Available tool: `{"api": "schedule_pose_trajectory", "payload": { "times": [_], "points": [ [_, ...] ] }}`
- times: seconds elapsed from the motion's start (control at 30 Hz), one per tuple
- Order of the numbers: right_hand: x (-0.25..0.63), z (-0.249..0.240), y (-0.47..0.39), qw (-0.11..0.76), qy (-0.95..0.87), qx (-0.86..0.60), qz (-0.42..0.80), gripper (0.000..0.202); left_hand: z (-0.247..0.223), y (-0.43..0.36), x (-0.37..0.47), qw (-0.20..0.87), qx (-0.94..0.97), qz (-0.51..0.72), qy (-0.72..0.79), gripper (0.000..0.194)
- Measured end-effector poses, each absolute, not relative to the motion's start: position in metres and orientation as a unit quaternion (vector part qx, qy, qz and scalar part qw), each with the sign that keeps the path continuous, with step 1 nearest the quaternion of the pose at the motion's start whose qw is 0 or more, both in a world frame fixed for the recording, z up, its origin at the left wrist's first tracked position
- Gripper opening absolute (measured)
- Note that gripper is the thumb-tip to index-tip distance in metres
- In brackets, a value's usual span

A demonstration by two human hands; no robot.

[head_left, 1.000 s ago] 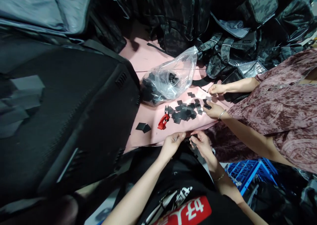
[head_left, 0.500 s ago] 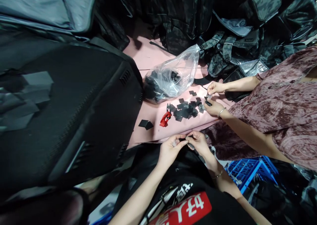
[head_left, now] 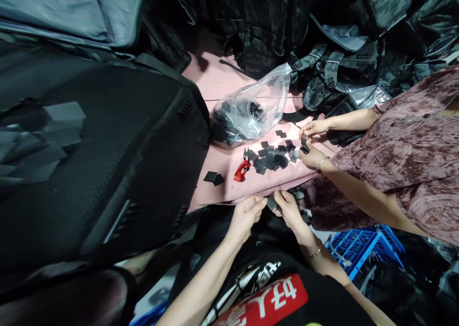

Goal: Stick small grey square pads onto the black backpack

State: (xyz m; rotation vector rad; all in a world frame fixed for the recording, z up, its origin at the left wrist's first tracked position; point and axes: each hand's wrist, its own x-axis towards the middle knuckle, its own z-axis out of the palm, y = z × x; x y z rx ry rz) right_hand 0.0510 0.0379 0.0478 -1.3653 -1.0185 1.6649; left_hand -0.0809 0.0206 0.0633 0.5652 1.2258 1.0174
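Observation:
My right hand [head_left: 289, 210] is closed on a small black square piece [head_left: 272, 203], pinched between thumb and fingers in front of my body. Just left of it, my left hand [head_left: 247, 216] is closed in a pinch, its fingertips at the edge of that piece; what they hold, if anything, I cannot make out. Beyond my hands, many loose black squares [head_left: 272, 157] lie scattered on the pink cloth [head_left: 229, 192]. Beside them are red-handled thread snips [head_left: 242, 169]. Two dark pieces [head_left: 214, 178] lie apart to the left.
A clear plastic bag [head_left: 265, 103] of black pieces stands behind the squares. At right, a co-worker's hands [head_left: 311, 154] hold a dark piece. A large black bag [head_left: 143, 125], with grey pieces [head_left: 60, 135] on it, fills the left. Camouflage backpacks [head_left: 272, 20] and a blue crate [head_left: 358, 249] surround the place.
My hands have drawn slightly apart, and the dark square now shows between them at my right fingers. The co-worker's hands have shifted a little. The view has moved slightly.

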Motion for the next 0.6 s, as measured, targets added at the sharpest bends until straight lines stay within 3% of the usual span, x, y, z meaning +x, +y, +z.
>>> {"api": "schedule_pose_trajectory", "payload": {
  "times": [0.13, 0.4, 0.6],
  "points": [
    [0.057, 0.054, 0.038, 0.338, -0.454, -0.476, 0.673, 0.037, 0.063, 0.022, -0.087, 0.715, 0.176, 0.452, 0.504, 0.035],
    [0.051, 0.056, 0.043, 0.324, -0.602, -0.543, 0.488, 0.035, 0.062, 0.01, -0.09, 0.7, 0.249, 0.434, 0.509, 0.036],
    [0.038, 0.056, 0.043, 0.333, -0.542, -0.531, 0.56, 0.044, 0.062, 0.005, -0.084, 0.719, 0.225, 0.433, 0.495, 0.041]
  ]
}}
